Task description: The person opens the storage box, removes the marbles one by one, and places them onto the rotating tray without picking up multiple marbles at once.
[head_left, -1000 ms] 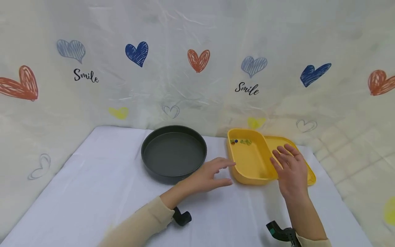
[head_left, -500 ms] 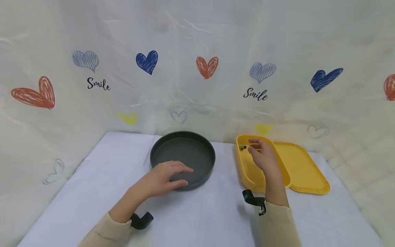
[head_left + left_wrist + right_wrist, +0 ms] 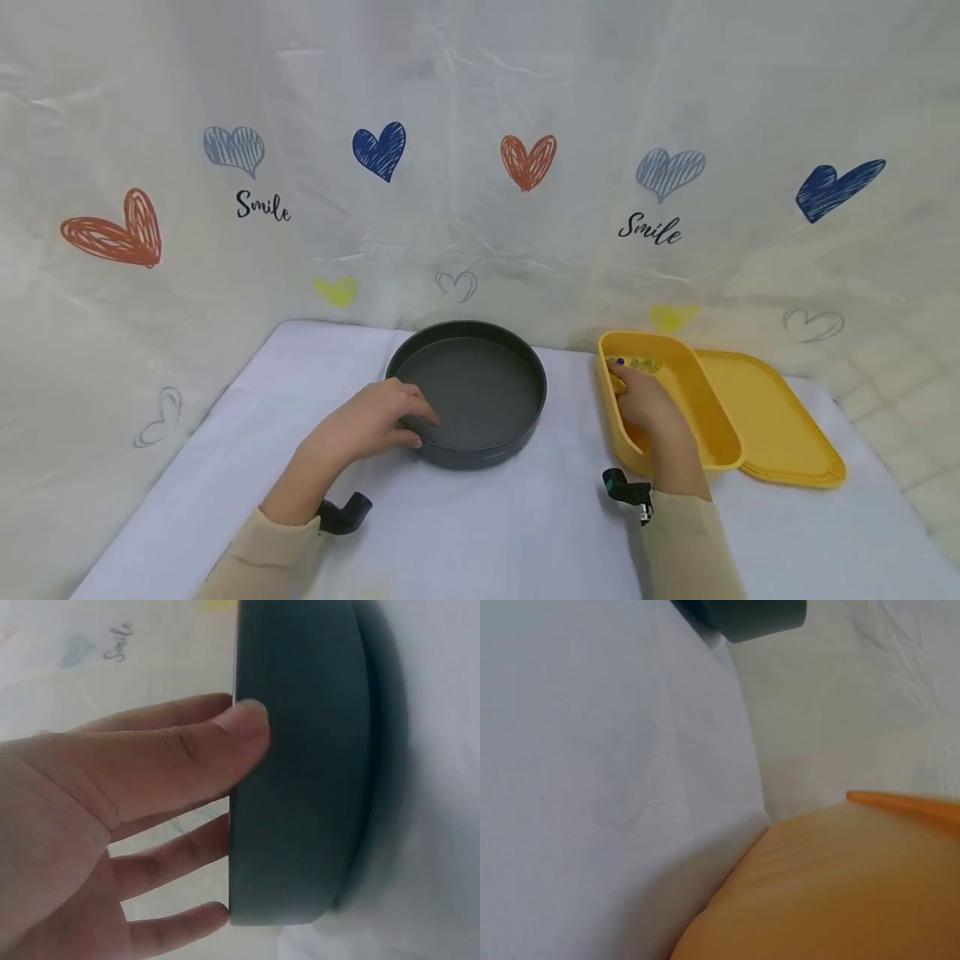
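Observation:
My left hand [image 3: 367, 425] is at the near left rim of a round dark grey pan [image 3: 472, 392]. In the left wrist view, its thumb lies against the pan's outer wall [image 3: 300, 795] and its fingers pass behind the rim, so the hand holds the edge. My right hand [image 3: 648, 404] reaches down into a yellow rectangular box [image 3: 693, 392]. Its fingertips are by several small marbles [image 3: 647, 365], green and blue, at the box's far end. Whether the fingers pinch one is hidden. The right wrist view catches only the box's outer wall [image 3: 802, 892], not the hand.
A flat yellow lid [image 3: 776, 417] lies right of the box, partly behind it. Both stand with the pan on a white cloth [image 3: 525, 533]. A pale sheet [image 3: 450, 217] printed with hearts hangs directly behind the table.
My left hand has moved left from between pan and box to the pan's rim. My right hand has gone from above the box's right side down inside it toward the marbles.

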Tool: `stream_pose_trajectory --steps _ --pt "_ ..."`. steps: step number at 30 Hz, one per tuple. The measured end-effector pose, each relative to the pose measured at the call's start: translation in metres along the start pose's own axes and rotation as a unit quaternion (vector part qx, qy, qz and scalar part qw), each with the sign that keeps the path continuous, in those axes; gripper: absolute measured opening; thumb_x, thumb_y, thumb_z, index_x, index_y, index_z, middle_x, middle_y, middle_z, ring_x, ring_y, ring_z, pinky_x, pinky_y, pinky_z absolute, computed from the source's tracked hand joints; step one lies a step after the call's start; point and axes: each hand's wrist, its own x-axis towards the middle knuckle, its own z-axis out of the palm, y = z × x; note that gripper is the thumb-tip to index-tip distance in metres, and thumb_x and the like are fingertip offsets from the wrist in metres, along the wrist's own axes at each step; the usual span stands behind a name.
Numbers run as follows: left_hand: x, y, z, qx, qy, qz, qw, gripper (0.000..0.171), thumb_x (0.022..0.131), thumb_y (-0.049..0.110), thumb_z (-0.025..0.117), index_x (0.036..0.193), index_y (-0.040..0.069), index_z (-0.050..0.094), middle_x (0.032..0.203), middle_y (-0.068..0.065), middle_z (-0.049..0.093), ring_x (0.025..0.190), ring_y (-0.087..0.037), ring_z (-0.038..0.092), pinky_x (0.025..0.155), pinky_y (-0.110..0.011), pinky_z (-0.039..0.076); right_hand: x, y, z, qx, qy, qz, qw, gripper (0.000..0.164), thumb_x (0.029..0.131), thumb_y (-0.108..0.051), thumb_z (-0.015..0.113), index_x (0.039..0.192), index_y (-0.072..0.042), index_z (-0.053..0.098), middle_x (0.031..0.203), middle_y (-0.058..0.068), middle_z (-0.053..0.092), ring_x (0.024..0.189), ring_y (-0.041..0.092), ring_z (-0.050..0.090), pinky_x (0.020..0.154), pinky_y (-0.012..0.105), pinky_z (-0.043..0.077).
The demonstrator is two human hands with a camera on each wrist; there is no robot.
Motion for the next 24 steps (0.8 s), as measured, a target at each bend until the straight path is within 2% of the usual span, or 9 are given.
stream_pose_trajectory --steps 3,6,8,10,13,16,24 --pt "-0.001 -0.001 -0.003 0.002 -0.004 -0.008 1.0000 0.030 0.075 0.008 0.086 0.101 0.021 0.078 0.103 0.010 0.069 0.100 -0.017 0.063 0.086 -0.036 0.051 -0.001 0.002 0.001 -0.022 -0.014 -0.009 1.000 0.049 0.102 -0.009 0.048 0.150 -0.002 0.041 0.143 0.031 0.048 0.123 0.046 0.050 0.109 0.063 0.032" --pt "-0.001 -0.003 -0.004 -0.002 -0.010 -0.014 0.9998 0.028 0.075 0.003 0.085 0.095 0.021 0.078 0.100 0.009 0.069 0.098 -0.017 0.065 0.085 -0.035 0.053 -0.002 0.003 0.001 -0.038 -0.016 -0.020 0.999 0.042 0.102 -0.011 0.049 0.143 0.001 0.049 0.133 0.030 0.055 0.114 0.043 0.054 0.106 0.062 0.036" --pt "-0.001 -0.005 -0.004 -0.007 -0.013 -0.016 0.9998 0.026 0.075 0.002 0.084 0.092 0.020 0.078 0.098 0.009 0.069 0.096 -0.016 0.065 0.085 -0.035 0.053 -0.002 0.004 0.001 -0.046 -0.010 -0.031 0.998 0.038 0.101 -0.010 0.051 0.137 0.003 0.054 0.126 0.029 0.059 0.108 0.042 0.056 0.105 0.062 0.038" --pt "-0.001 -0.005 -0.003 -0.012 -0.015 -0.014 0.9997 0.024 0.076 0.002 0.084 0.091 0.020 0.077 0.096 0.008 0.069 0.095 -0.015 0.065 0.084 -0.035 0.053 -0.001 0.005 0.001 -0.051 0.004 -0.039 0.998 0.037 0.101 -0.010 0.051 0.135 0.003 0.056 0.125 0.029 0.059 0.109 0.043 0.056 0.105 0.062 0.038" --pt "-0.001 -0.005 -0.002 -0.017 -0.017 -0.016 0.9996 0.022 0.077 0.004 0.083 0.089 0.021 0.076 0.094 0.010 0.068 0.092 -0.013 0.065 0.083 -0.033 0.053 0.001 0.006 0.002 -0.054 0.025 -0.041 0.997 0.041 0.099 -0.006 0.052 0.140 0.001 0.052 0.133 0.031 0.055 0.122 0.048 0.050 0.109 0.063 0.033" --pt "-0.002 -0.005 -0.001 -0.020 -0.020 -0.025 0.9993 0.021 0.078 0.005 0.083 0.088 0.022 0.075 0.093 0.012 0.067 0.091 -0.012 0.064 0.082 -0.033 0.053 0.002 0.006 0.004 -0.044 0.034 -0.026 0.998 0.051 0.098 -0.002 0.051 0.148 -0.004 0.042 0.144 0.032 0.044 0.131 0.051 0.042 0.111 0.064 0.030" --pt "-0.003 -0.005 -0.001 -0.026 -0.028 -0.036 0.9986 0.021 0.079 0.006 0.083 0.088 0.022 0.074 0.092 0.013 0.066 0.090 -0.012 0.064 0.081 -0.033 0.053 0.000 0.009 0.012 -0.024 0.091 -0.014 0.995 0.061 0.093 0.003 0.053 0.151 -0.005 0.036 0.147 0.035 0.031 0.125 0.057 0.045 0.099 0.066 0.042"
